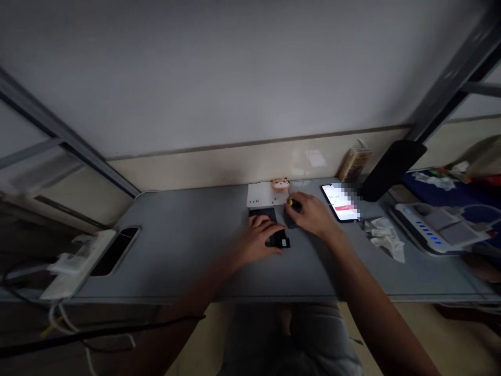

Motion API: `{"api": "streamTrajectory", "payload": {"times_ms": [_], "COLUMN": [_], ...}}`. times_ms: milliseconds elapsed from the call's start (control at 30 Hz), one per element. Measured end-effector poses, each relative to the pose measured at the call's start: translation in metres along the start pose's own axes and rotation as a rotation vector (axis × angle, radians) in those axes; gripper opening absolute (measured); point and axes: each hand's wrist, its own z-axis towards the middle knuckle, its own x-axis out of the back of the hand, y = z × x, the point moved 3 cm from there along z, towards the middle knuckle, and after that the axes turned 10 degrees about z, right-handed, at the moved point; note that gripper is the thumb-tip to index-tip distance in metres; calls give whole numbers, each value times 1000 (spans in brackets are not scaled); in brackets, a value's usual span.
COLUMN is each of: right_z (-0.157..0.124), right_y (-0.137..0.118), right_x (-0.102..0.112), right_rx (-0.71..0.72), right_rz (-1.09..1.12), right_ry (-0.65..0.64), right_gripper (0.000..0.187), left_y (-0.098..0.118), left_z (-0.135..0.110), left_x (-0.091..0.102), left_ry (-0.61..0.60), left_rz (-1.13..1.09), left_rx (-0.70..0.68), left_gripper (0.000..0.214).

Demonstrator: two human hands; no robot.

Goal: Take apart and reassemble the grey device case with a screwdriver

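The left hand [259, 240] lies palm-down on the grey desk [188, 261], fingers curved toward a small black component [280, 240] that sits at the fingertips and touches them; whether the hand is closing on it or only resting against it cannot be determined from this view. The right hand [306, 211] is curled closed around a yellow-tipped black item [291, 203], which shows just past the fingers at the thumb side; its full form is hidden by the hand. Directly beneath that hand lies a dark square pad [289, 220], and a second dark square pad [262, 214] lies just beyond the left hand. Both pads adjoin a white perforated card [263, 194], with an orange animal-face figurine [281, 184] at its far edge. To the right, a lit smartphone [340, 202] lies near the right hand, its screen partly obscured, and a crumpled tissue [385, 239] lies further along the desk. A white power strip [80, 263] with cables sits well apart at the left end, beside a black glossy slab [115, 251].
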Motion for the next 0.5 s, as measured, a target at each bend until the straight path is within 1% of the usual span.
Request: {"api": "streamTrajectory", "payload": {"times_ms": [33, 67, 133, 200, 233, 267, 333, 400, 500], "right_z": [0, 0, -1, -1, -1, -1, 0, 1, 3], "right_y": [4, 9, 17, 22, 24, 25, 26, 27, 28], "right_x": [-4, -6, -7, -5, -4, -4, -3, -5, -8], "right_rx": [-23, -44, -68, -87, -96, -107, -134, -153, -145], "right_rz": [-86, -150, -230, -262, -264, -259, -241, -224, -195], "right_ry": [-51, -87, -134, -146, -145, -144, -145, -144, -131], "right_gripper": [11, 15, 23, 25, 25, 23, 21, 18, 14], "left_y": [0, -2, -12, -29, -40, -52, -70, -82, -88], "left_z": [0, 0, 1, 4, 6, 8, 12, 14, 10], "left_x": [-1, 0, 7, 17, 22, 26, 29, 28, 24], "left_ry": [6, 21, 86, 181, 224, 249, 213, 152, 118], "left_rz": [5, 7, 11, 24, 32, 35, -3, -79, -174], "left_rx": [-7, -12, 8, 90, 154, 205, 228, 219, 211], "left_gripper": [59, 58, 50, 36, 29, 24, 20, 18, 19]}}
